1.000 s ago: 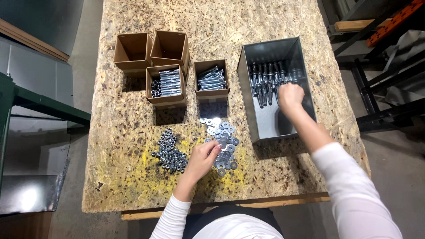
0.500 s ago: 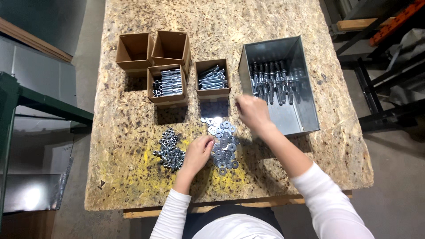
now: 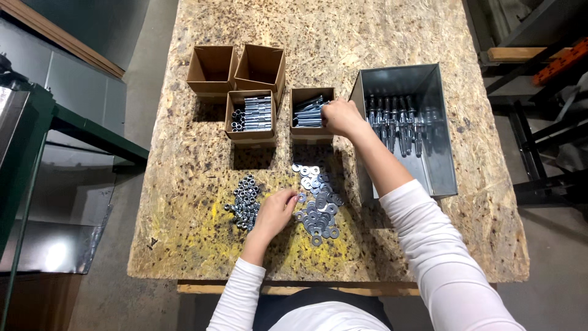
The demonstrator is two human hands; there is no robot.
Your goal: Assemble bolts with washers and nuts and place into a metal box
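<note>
My right hand (image 3: 340, 116) reaches over the right edge of a small cardboard box of bolts (image 3: 308, 114), its fingers closed around a silvery bolt whose tip points into the box. My left hand (image 3: 277, 209) rests on the board between a heap of nuts (image 3: 243, 202) and a heap of flat washers (image 3: 318, 205). Its fingertips pinch a washer at the left edge of that heap. A grey metal bin (image 3: 441, 165) to the right holds a row of long bolts (image 3: 398, 119).
The chipboard table (image 3: 392, 37) also carries two empty cardboard boxes (image 3: 211, 66) (image 3: 260, 65) at the back and a box of metal sleeves (image 3: 251, 114). A green metal frame (image 3: 92, 132) stands left of the table, shelving legs (image 3: 539, 141) to the right.
My right hand has come out of the metal bin and moved left to the box of bolts. My left hand has stayed at the washer heap.
</note>
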